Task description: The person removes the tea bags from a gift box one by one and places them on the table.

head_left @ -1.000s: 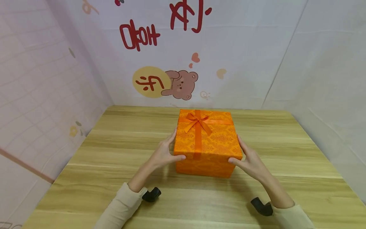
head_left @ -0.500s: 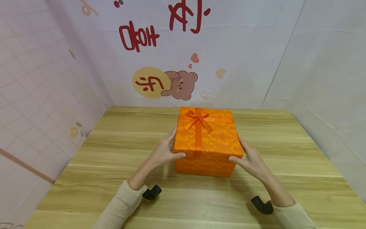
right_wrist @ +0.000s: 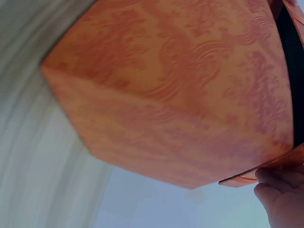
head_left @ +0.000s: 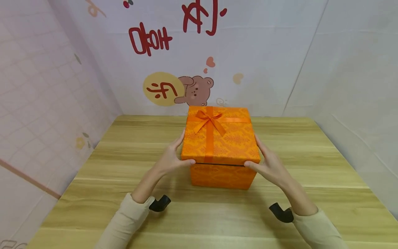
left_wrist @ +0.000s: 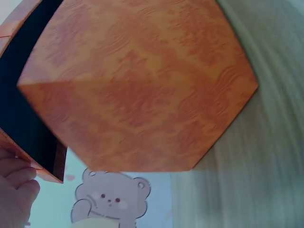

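An orange patterned gift box lid point(head_left: 237, 138) is raised off its orange box base point(head_left: 222, 177), which stands on the table. A ribbon with a bow point(head_left: 210, 119) crosses the lid's top. My left hand point(head_left: 168, 159) grips the lid's left side, thumb at its front edge. On the opposite side my right hand point(head_left: 273, 169) holds the lid the same way. Both wrist views show a gap between lid and base, with the lid's dark inside point(left_wrist: 26, 109) visible. The base's interior is hidden.
The box stands on a light wood-grain table point(head_left: 199, 221). White fabric printed with a bear point(head_left: 198, 90) and red characters hangs behind it, and more fabric closes both sides. A black angled piece point(head_left: 160, 203) sticks out at each sleeve cuff.
Both hands have moved up and slightly left with the lid. A dark gap has opened along the front between lid and base; the base stays on the table.
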Demonstrator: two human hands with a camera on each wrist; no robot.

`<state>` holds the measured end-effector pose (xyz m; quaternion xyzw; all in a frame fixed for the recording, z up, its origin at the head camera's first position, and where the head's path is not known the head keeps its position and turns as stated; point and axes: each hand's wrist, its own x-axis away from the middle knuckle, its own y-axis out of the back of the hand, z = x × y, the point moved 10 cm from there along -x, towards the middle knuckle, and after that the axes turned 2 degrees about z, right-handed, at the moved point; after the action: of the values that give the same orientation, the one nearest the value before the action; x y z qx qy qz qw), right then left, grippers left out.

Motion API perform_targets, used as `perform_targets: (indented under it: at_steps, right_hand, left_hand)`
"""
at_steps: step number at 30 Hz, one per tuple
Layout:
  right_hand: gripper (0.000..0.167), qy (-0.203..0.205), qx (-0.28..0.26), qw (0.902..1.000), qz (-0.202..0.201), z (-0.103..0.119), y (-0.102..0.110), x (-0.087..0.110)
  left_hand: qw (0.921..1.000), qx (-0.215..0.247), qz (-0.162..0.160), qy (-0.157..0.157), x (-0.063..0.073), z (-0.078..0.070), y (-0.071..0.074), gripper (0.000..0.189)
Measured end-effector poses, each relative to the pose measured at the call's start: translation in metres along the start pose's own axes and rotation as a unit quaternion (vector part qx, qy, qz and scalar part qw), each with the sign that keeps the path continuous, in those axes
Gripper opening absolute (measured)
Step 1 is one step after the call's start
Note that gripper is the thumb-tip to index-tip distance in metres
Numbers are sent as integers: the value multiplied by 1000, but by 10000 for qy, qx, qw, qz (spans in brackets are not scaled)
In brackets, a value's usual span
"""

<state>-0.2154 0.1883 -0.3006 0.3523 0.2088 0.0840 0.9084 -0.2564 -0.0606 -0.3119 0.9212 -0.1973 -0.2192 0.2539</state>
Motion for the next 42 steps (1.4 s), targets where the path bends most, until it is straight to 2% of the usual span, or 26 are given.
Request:
perform_targets:
  at_steps: [3,6,12,17,24,30,34,38,42]
  right_hand:
    - [92,-37,165,9999,32,6,0,-3]
    - [95,-88,211,9997,129,12,-5,-8]
    - [97,-27,-38,9998,197,27,-19,-18]
    - [97,176,-189,9996,78,42,-31,-25]
    - [98,542,-604,9967,-84,66,-53,-32]
    - [100,638,-538,9964,-156,87,-67,-39]
    - [99,696,-527,9961,-97,99,-78,-43]
    - [99,594,-544,9967,-22,109,-91,-47]
    - [100,536,-541,9971,6,117,-103,-49]
  left_hand:
    - [9999,-63,-75,-122,1,-4,8,103]
    - [9997,-168,-139,-92,5,-4,17,101]
    - [9993,-261,-240,85,17,-1,38,96]
    - [9995,-123,-301,4,27,2,56,93]
    - [9994,28,-346,-34,50,8,79,90]
    - [9981,296,-478,-268,67,7,99,87]
    - [9970,488,-426,-412,78,5,112,86]
    - [9968,671,-310,-303,90,8,124,86]
    - [9974,658,-254,-155,101,14,133,86]
